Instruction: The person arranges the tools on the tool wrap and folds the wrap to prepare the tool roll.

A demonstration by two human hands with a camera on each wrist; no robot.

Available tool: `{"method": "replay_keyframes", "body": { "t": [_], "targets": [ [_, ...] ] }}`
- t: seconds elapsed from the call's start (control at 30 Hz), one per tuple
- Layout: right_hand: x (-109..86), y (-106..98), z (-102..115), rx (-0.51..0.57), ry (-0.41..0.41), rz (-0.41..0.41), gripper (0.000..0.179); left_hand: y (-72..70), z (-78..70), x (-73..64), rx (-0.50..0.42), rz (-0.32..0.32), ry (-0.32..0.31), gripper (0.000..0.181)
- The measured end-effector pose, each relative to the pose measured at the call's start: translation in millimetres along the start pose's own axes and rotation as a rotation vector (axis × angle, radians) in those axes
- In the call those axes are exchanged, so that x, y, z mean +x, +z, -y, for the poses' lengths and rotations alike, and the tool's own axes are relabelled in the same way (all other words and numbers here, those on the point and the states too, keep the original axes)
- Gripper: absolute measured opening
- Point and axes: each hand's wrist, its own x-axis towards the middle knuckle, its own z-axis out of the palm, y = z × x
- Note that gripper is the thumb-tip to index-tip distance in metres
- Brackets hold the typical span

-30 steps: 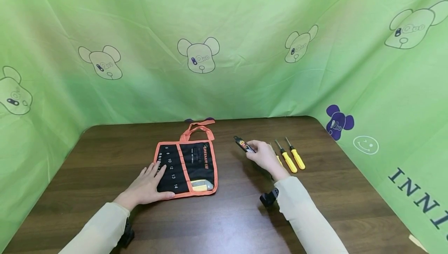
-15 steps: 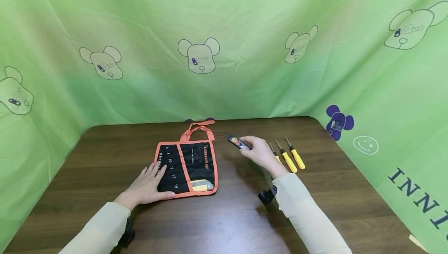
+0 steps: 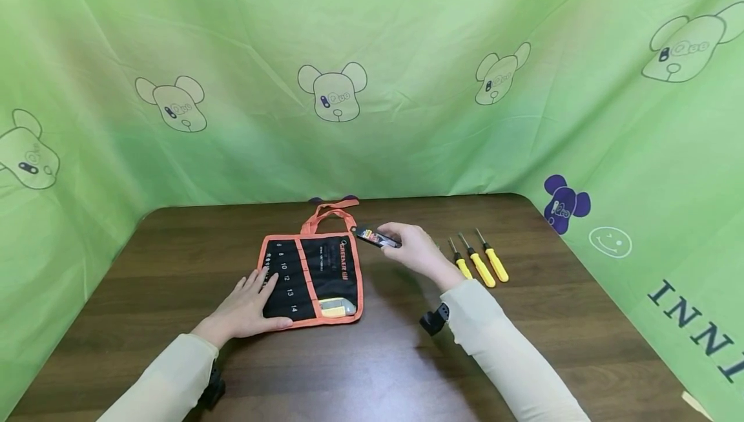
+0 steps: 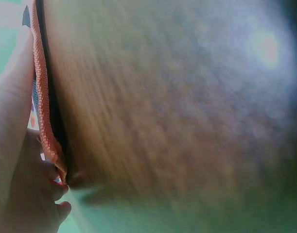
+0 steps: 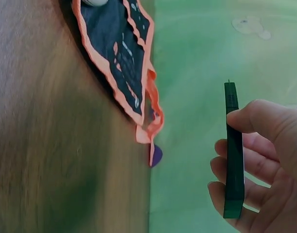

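A black tool pouch (image 3: 331, 273) with orange edging and printed numbers lies on the table. My left hand (image 3: 247, 305) rests on its left side with fingers spread. At the pouch's lower right, a yellow and grey tool (image 3: 337, 307) sits partly inside a pocket. My right hand (image 3: 413, 247) pinches a slim black case (image 3: 374, 237) with a colourful label between thumb and fingers. In the head view the far end of this case reaches the pouch's upper right corner. The right wrist view shows the case (image 5: 234, 160) edge-on, held apart from the pouch.
Three yellow-handled screwdrivers (image 3: 482, 271) lie side by side, right of my right hand. Orange straps (image 3: 328, 215) extend from the pouch's top toward the back edge. A green printed curtain (image 3: 372, 144) hangs behind and around the brown wooden table (image 3: 372, 377).
My right hand has moved left with the black case, from near the screwdrivers to the pouch's upper right corner. The left hand and pouch have stayed in place.
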Motion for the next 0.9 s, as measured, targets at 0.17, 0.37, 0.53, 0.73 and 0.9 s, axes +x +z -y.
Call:
{"method": "replay_keyframes", "body": {
  "t": [0.17,0.37,0.53,0.73,0.9],
  "targets": [
    [2.1,9.8,6.3,-0.019,-0.027,0.036,0.035,-0.3,0.0,-0.1,0.001,0.002,0.0,0.106],
    [2.5,22.7,11.4,-0.039,-0.081,0.068,0.032,-0.8,-1.1,-0.4,0.0,0.005,-0.003,0.106],
    [1.5,31.9,14.7,-0.079,-0.136,0.087,0.03,-0.9,-1.1,0.0,0.001,0.004,-0.002,0.105],
    [0.4,41.1,17.8,-0.136,-0.158,0.125,0.031,-0.6,-0.2,0.3,0.003,-0.001,0.002,0.106],
    [0.1,50.1,18.3,-0.205,-0.186,0.173,0.028,0.1,0.0,-0.7,0.005,0.0,0.004,0.106]
  ]
}}
